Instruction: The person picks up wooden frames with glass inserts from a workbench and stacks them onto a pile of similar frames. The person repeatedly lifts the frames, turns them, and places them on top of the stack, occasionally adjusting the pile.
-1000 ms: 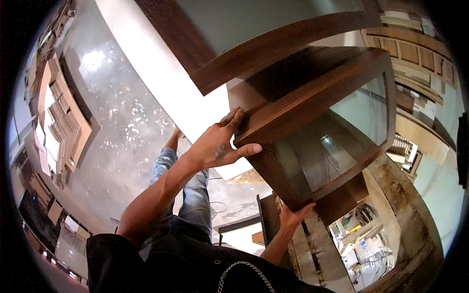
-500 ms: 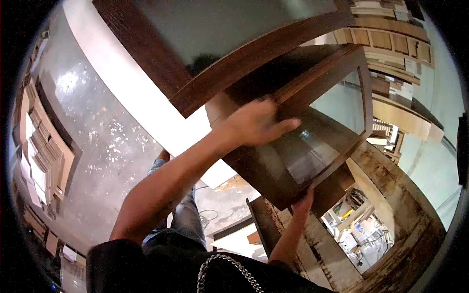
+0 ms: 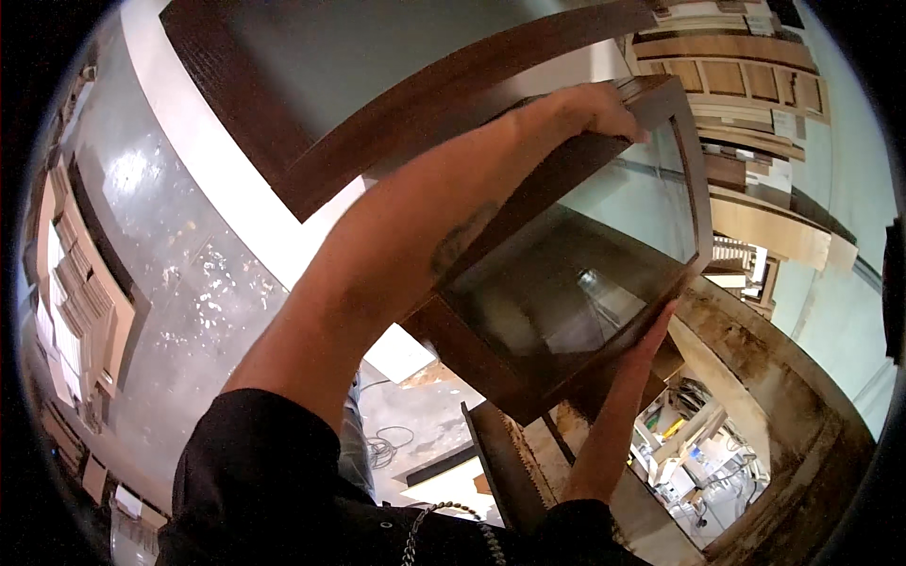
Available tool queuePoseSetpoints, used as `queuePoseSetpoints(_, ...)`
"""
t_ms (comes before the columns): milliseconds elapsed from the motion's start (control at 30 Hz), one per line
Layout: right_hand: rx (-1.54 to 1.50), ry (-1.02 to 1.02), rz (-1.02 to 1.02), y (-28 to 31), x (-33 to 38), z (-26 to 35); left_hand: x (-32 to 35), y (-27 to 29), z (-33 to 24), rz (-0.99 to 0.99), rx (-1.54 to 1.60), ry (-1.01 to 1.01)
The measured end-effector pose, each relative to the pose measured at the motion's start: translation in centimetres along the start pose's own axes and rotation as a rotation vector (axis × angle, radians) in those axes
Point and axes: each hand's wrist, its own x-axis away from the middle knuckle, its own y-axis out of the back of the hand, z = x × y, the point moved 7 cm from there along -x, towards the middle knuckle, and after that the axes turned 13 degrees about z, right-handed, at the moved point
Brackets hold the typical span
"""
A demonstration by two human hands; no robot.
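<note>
A dark brown wooden door frame with a glass panel (image 3: 547,292) is tilted in front of me. My left arm reaches across it, and my left hand (image 3: 604,110) has its fingers wrapped over the frame's far upper edge. At the lower right edge, my right hand (image 3: 662,325) supports the same frame; its fingers are partly hidden behind the wood. A second dark-framed glass door (image 3: 293,203) lies flat beyond it, on a white surface (image 3: 226,170).
Stained brown machine-like beams (image 3: 746,311) stand below right, around an opening full of cables and bits. Wooden frames and boards (image 3: 755,85) are stacked at the far right. Stacked panels (image 3: 85,292) stand on the grey floor (image 3: 179,255) at left. A coiled cable (image 3: 387,445) lies near my legs.
My left hand has moved right and away, from above the frame's near part to its far edge. My right hand has slid right and farther along the lower edge. The frame has shifted slightly.
</note>
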Motion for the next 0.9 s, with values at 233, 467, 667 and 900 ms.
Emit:
queuePoseSetpoints(233, -0.099, 0.058, 0.049, -0.7, -0.1, 1.3, 1.8, 0.0, -0.7, 0.086, 0.124, -0.009)
queuePoseSetpoints(467, -0.159, 0.021, 0.097, -1.2, 0.8, 1.8, 1.2, 0.2, -0.3, 0.103, 0.178, -0.011)
queuePoseSetpoints(667, -0.054, 0.081, 0.069, -1.8, 1.4, 3.3, 0.7, -0.2, -0.2, 0.024, 0.168, -0.129)
queuePoseSetpoints(900, -0.379, -0.216, -0.357, -6.6, 16.7, -7.4, 18.1, -4.3, 10.1, 0.086, 0.392, -0.124)
